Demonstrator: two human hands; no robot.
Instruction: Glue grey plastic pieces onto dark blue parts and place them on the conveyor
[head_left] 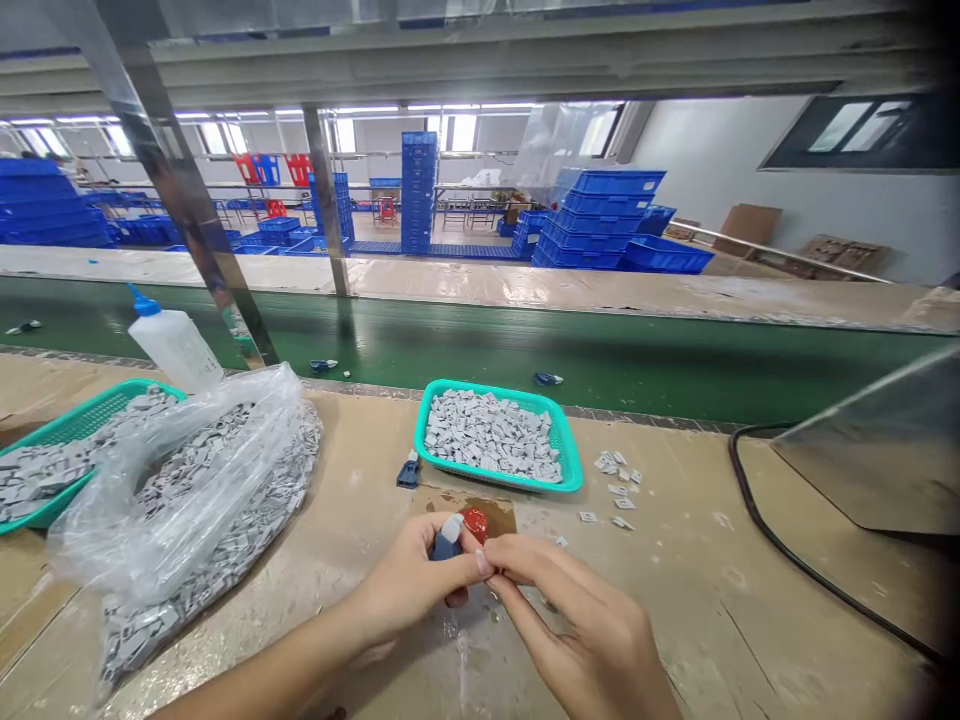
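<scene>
My left hand pinches a small dark blue clip with a pale grey piece on top, held just above the bench. My right hand meets it from the right, its fingertips touching the left thumb beside the clip. A round red object sits just behind the fingers on a brown patch of the bench. Directly beyond stands a teal basket filled with small grey parts.
A clear plastic bag spilling grey parts lies left, next to a second teal basket and a white glue bottle. A blue clip and loose grey parts lie on the bench. A green conveyor belt runs behind; a black cable curves right.
</scene>
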